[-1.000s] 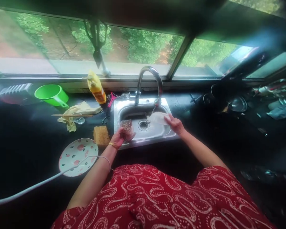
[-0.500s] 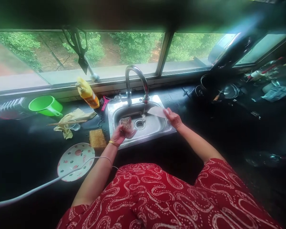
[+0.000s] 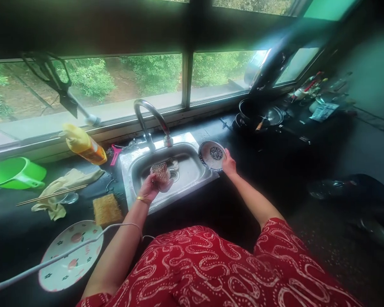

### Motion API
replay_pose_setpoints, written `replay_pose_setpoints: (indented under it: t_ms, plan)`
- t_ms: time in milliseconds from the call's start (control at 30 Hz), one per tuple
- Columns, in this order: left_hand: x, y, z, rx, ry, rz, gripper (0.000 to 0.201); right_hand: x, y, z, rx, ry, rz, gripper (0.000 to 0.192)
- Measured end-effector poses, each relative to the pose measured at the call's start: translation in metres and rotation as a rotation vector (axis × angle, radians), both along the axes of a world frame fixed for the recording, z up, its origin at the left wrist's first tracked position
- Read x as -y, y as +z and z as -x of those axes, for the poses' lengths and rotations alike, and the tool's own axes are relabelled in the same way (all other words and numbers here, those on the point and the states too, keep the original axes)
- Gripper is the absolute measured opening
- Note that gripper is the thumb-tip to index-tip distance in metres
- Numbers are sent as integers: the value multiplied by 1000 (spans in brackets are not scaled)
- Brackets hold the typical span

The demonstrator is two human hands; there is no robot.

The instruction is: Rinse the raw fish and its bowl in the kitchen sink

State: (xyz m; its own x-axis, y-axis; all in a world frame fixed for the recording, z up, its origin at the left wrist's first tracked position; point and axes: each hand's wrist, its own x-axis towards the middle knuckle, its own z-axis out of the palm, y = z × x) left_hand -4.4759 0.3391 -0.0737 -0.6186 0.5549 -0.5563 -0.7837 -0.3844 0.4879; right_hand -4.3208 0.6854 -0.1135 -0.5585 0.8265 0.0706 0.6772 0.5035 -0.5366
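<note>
The steel sink (image 3: 192, 170) sits in the dark tabletop (image 3: 249, 170) under the window, with the curved faucet (image 3: 150, 121) at its far edge. In the basin a small pale scrap lies by the drain; what it is cannot be told. The left hand (image 3: 152, 187) hovers over the near left part of the basin, its fingers clenched around a mottled scrub pad (image 3: 160, 171), the forearm reaching in from the near side with a gold bangle at the wrist. The right hand (image 3: 229, 164) is stretched out to the right rim of the sink, fingers grasping the edge of a small patterned bowl (image 3: 212, 155), which is tilted so its inside, with a dark round motif at the centre, faces the camera; nothing shows inside it.

Left of the sink, on the tabletop, a yellow sponge (image 3: 106, 209) lies near the basin's corner, and nearer still a white floral plate (image 3: 71, 253) lies flat, crossed by a white cable. Farther left a yellowish cloth (image 3: 64, 185) lies crumpled with chopsticks (image 3: 51, 195) across it. A green mug (image 3: 14, 172) lies at the far left, its contents not visible. A yellow detergent bottle (image 3: 83, 144) leans by the window sill. To the far right, dark pots (image 3: 259, 115) stand on the tabletop.
</note>
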Motion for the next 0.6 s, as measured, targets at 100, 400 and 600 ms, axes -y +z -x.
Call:
replay_pose_setpoints:
  t_ms: [100,400,600]
  plan:
    - [-38,9,-11,-27,-4,60,35,-28,-12,-5,-78,-179,399,62]
    - [-207,41,-56,-57,-219,-32,41,-106,-37,-27,-77,-26,803,33]
    - [-304,36,-77,16,-185,21,18,-123,-32,-40,-274,130,419,50]
